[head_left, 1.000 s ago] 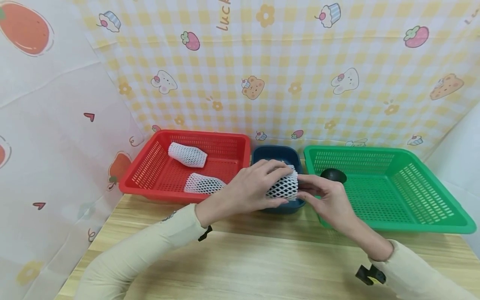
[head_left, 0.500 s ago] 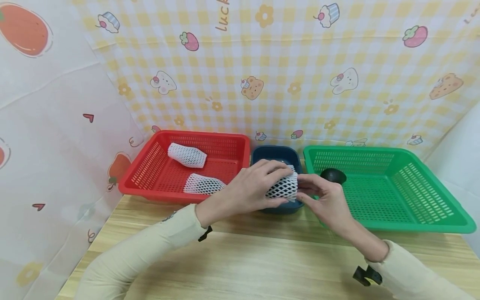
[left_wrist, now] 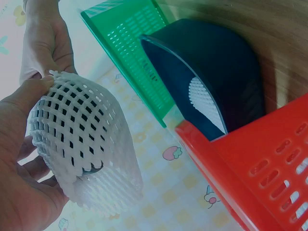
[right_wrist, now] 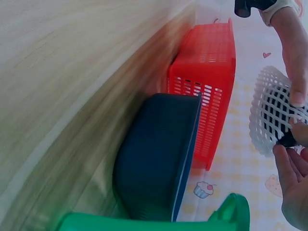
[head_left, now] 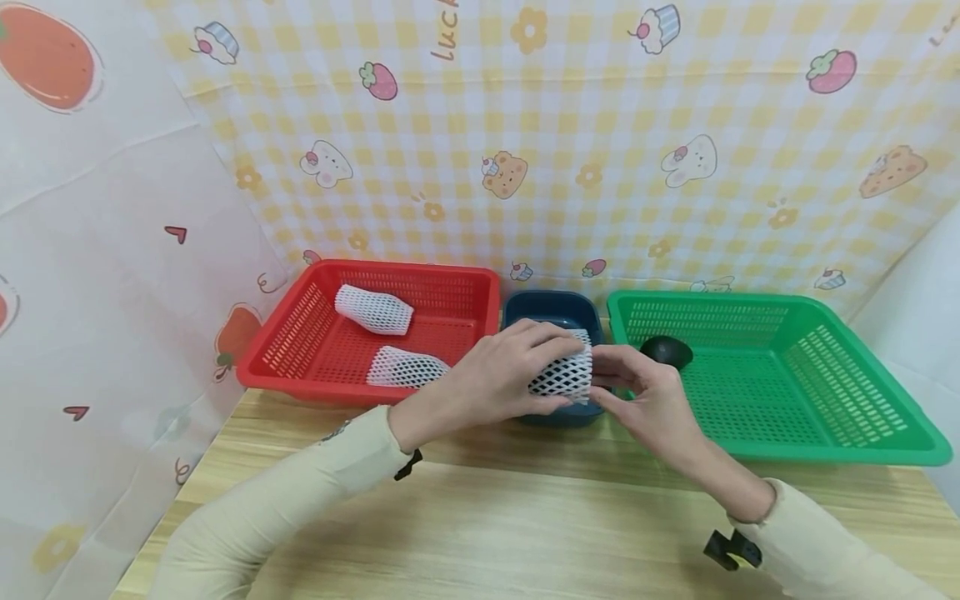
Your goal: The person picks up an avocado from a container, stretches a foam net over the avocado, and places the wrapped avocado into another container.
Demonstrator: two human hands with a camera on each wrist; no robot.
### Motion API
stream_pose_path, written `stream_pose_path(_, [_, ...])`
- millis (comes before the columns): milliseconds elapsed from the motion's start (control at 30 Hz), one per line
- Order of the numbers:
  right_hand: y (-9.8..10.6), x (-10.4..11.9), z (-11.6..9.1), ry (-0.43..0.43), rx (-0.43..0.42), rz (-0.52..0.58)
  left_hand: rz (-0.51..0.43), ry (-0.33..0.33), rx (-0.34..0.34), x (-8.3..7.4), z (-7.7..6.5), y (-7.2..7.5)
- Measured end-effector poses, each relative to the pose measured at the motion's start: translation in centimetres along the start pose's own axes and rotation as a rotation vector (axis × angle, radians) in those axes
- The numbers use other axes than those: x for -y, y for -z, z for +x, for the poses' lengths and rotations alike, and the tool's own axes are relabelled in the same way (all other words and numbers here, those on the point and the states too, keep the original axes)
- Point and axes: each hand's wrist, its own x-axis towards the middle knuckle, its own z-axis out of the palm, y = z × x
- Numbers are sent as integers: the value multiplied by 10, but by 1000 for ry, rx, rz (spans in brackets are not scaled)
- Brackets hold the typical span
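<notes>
Grips a white foam net [head_left: 564,377] with the curled fingers of the left hand [head_left: 498,379], holding it above the dark blue container [head_left: 558,418] and apart from it. Pinches a dark object [right_wrist: 287,140] at the net's right end between thumb and fingers of the right hand [head_left: 662,404]; cannot tell whether pinching the net's edge too. Has white netting [left_wrist: 204,102] inside the container. To the left, has a red basket [head_left: 453,329] with a far net [head_left: 373,310] and a near net [head_left: 405,368], the latter partly behind the left arm. To the right, has a green basket [head_left: 862,400] with a black rounded object [head_left: 666,352] toward its left side. Works at a wood-grain table [head_left: 480,533], before a yellow-checked cloth [head_left: 555,125].
</notes>
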Motion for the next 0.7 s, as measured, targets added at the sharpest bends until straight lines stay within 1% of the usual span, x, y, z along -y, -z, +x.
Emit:
stream_pose_path(100, [5,1,2,-14,18,-18,-2,1,-2,2,-1,1])
stream_pose_path(167, [9,1,3,-16,12,-21,6,4,-1,4,-1,2])
stream_pose_path(267, [16,1,4,-22,-12,3,21,6,5,4,-2,3])
stream_pose_path(300, [18,1,5,-33,-16,12,26,6,7,4,-2,3])
stream_pose_path(367, [20,2,7,-83,-1,42,36,-1,9,4,-1,3])
stream_pose_path(433, [20,2,10,-151,51,59,46,-14,9,2,-1,3])
stream_pose_path(533, [17,2,14,-252,181,114,57,-41,6,-1,0,3])
stream_pose_path(633, [11,2,17,-307,296,187,66,-67,8,-5,2,2])
stream_pose_path(700, [7,3,17,-316,334,222,68,-81,11,-7,2,1])
